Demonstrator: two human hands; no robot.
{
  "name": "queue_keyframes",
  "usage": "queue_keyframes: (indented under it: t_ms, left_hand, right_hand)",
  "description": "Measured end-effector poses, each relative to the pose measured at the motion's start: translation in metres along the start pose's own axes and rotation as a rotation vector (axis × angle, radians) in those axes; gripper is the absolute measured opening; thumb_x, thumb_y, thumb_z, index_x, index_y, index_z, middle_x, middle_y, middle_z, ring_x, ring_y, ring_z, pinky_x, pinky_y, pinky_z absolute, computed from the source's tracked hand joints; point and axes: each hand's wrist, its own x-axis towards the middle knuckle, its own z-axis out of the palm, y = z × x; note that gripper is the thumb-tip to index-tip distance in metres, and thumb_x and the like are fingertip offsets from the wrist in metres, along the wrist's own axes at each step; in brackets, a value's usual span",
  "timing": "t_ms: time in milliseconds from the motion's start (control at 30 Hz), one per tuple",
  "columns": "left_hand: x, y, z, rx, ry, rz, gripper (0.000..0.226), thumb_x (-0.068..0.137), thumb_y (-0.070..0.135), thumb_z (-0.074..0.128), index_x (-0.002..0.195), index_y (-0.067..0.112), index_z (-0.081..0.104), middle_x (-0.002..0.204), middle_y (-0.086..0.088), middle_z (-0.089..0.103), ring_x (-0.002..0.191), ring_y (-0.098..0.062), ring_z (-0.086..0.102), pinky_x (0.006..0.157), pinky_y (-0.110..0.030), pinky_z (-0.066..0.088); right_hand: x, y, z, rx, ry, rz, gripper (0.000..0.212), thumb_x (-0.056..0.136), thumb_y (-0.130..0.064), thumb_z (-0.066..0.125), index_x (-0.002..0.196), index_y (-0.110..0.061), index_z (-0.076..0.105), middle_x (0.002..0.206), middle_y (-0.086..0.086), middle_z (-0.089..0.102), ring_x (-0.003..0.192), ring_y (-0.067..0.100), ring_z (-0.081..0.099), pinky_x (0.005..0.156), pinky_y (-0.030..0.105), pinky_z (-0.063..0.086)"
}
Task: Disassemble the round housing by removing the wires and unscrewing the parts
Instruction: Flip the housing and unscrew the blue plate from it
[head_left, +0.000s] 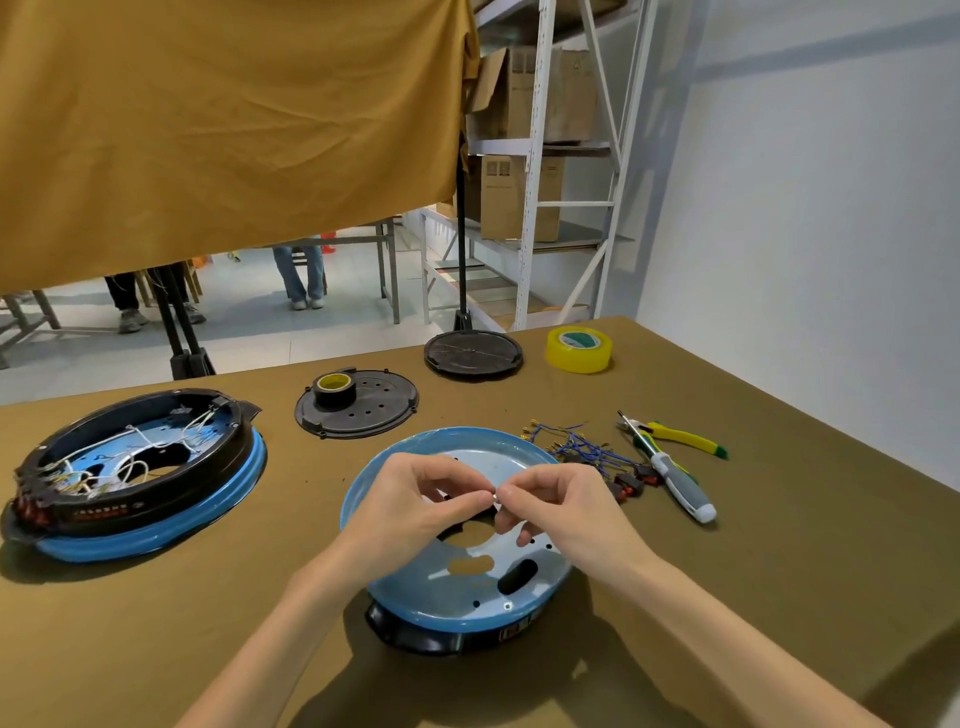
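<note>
A round blue housing (457, 587) with a black base lies in front of me on the olive table, its inner plate showing holes and no wires. Above its middle, my left hand (415, 499) and my right hand (550, 499) meet fingertip to fingertip, both pinching one small pale part (494, 497) between them. What the part is I cannot tell. A second round housing (140, 467), black ring on a blue rim, sits at the left with white wires still inside. Loose blue wires with black switches (587, 452) lie right of the near housing.
A screwdriver (675, 478) and yellow-handled pliers (675, 434) lie at the right. Two black round covers (374, 410) (472, 353) rest further back, one carrying a black tape roll (335, 389). A yellow tape roll (578, 349) stands at the back right. White wall on the right.
</note>
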Motion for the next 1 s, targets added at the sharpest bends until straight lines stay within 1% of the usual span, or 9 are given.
queue_keyframes:
  t_ms: [67, 133, 333, 500, 600, 733, 800, 900, 1000]
  left_hand:
    - [0.001, -0.001, 0.003, 0.035, 0.022, 0.027, 0.009, 0.092, 0.023, 0.077, 0.096, 0.027, 0.083, 0.09, 0.008, 0.079, 0.087, -0.015, 0.073, 0.073, -0.02, 0.056]
    - [0.002, -0.003, 0.01, 0.087, 0.033, 0.033, 0.011, 0.093, 0.025, 0.075, 0.099, 0.032, 0.081, 0.093, 0.012, 0.078, 0.092, -0.012, 0.072, 0.076, -0.02, 0.055]
    - [-0.002, -0.017, 0.02, 0.422, -0.21, -0.106, 0.042, 0.092, 0.055, 0.067, 0.131, 0.044, 0.06, 0.126, 0.029, 0.052, 0.122, 0.004, 0.05, 0.105, -0.021, 0.042]
    - [-0.003, -0.021, 0.02, 0.57, -0.246, -0.123, 0.038, 0.095, 0.055, 0.062, 0.132, 0.044, 0.057, 0.129, 0.025, 0.05, 0.123, 0.0, 0.044, 0.107, -0.024, 0.04]
    - [-0.005, -0.023, 0.022, 0.588, -0.211, -0.109, 0.035, 0.097, 0.052, 0.061, 0.131, 0.044, 0.059, 0.127, 0.025, 0.052, 0.119, 0.001, 0.046, 0.103, -0.023, 0.042]
    - [-0.005, -0.023, 0.024, 0.607, -0.195, -0.091, 0.031, 0.098, 0.05, 0.06, 0.129, 0.045, 0.059, 0.125, 0.025, 0.054, 0.116, 0.002, 0.048, 0.101, -0.026, 0.049]
    - [-0.005, -0.022, 0.025, 0.609, -0.193, -0.082, 0.03, 0.098, 0.049, 0.06, 0.129, 0.045, 0.059, 0.124, 0.025, 0.054, 0.114, 0.001, 0.049, 0.098, -0.027, 0.052]
    - [-0.005, -0.02, 0.027, 0.617, -0.186, -0.081, 0.03, 0.099, 0.047, 0.06, 0.129, 0.044, 0.059, 0.124, 0.025, 0.055, 0.114, 0.001, 0.049, 0.098, -0.024, 0.051]
    - [-0.006, -0.018, 0.028, 0.621, -0.165, -0.072, 0.028, 0.1, 0.044, 0.06, 0.127, 0.042, 0.061, 0.122, 0.027, 0.055, 0.113, 0.001, 0.051, 0.097, -0.02, 0.048]
  right_hand:
    - [-0.001, 0.002, -0.006, -0.037, -0.042, -0.02, 0.011, 0.097, -0.019, 0.07, 0.092, -0.019, 0.08, 0.079, 0.004, 0.078, 0.07, 0.012, 0.07, 0.066, 0.027, 0.058]
    - [-0.001, 0.008, -0.012, -0.136, 0.03, -0.084, 0.01, 0.094, -0.021, 0.071, 0.089, -0.024, 0.079, 0.077, -0.001, 0.077, 0.071, 0.011, 0.071, 0.065, 0.026, 0.057]
    - [0.007, 0.05, -0.049, -0.455, 0.548, -0.119, 0.009, 0.089, -0.022, 0.077, 0.081, -0.027, 0.078, 0.07, -0.014, 0.072, 0.07, 0.006, 0.066, 0.066, 0.027, 0.055]
    - [0.009, 0.091, -0.06, -0.842, 0.497, 0.025, 0.011, 0.092, -0.031, 0.073, 0.093, -0.024, 0.08, 0.08, -0.01, 0.07, 0.077, 0.011, 0.062, 0.067, 0.031, 0.048]
    - [0.012, 0.099, -0.063, -0.908, 0.467, 0.065, 0.015, 0.094, -0.035, 0.07, 0.099, -0.025, 0.08, 0.085, -0.006, 0.068, 0.081, 0.016, 0.063, 0.07, 0.033, 0.048]
    - [0.014, 0.104, -0.083, -0.967, 0.686, 0.0, 0.014, 0.091, -0.026, 0.071, 0.1, -0.017, 0.076, 0.089, 0.003, 0.067, 0.084, 0.025, 0.062, 0.072, 0.036, 0.042]
    - [0.016, 0.108, -0.097, -1.146, 0.774, 0.113, 0.027, 0.089, -0.029, 0.07, 0.11, -0.012, 0.067, 0.101, 0.011, 0.065, 0.094, 0.033, 0.059, 0.078, 0.041, 0.041]
    - [0.016, 0.113, -0.109, -1.345, 0.684, 0.384, 0.042, 0.093, -0.043, 0.063, 0.12, -0.011, 0.055, 0.112, 0.014, 0.062, 0.102, 0.035, 0.059, 0.085, 0.043, 0.042]
    - [0.013, 0.117, -0.117, -1.425, 0.621, 0.384, 0.033, 0.1, -0.04, 0.053, 0.122, -0.016, 0.056, 0.113, 0.007, 0.064, 0.103, 0.028, 0.061, 0.085, 0.04, 0.043]
